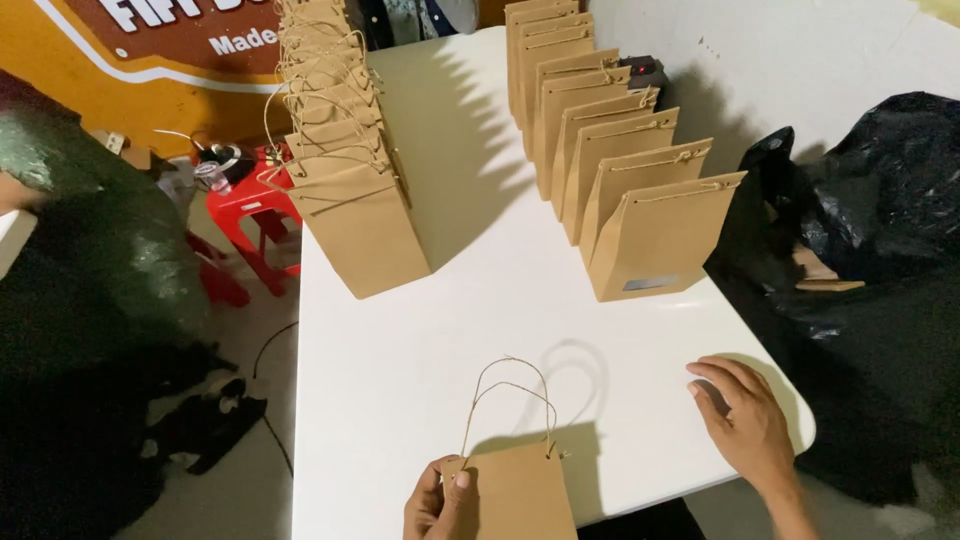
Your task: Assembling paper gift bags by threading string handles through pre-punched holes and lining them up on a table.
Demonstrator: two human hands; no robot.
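My left hand [437,503] grips the top left corner of a brown paper bag [522,495] with twine handles, held upright at the near edge of the white table [420,350]. My right hand [745,420] rests flat on the table near its right corner, fingers spread, holding nothing. Two rows of matching brown paper bags stand on the table: a left row [350,190] and a right row [620,180], running away from me.
A large black plastic bag [880,260] lies right of the table. A red plastic stool [250,215] stands at the left, with dark bundles [90,300] and cables on the floor. A white wall is behind the right row.
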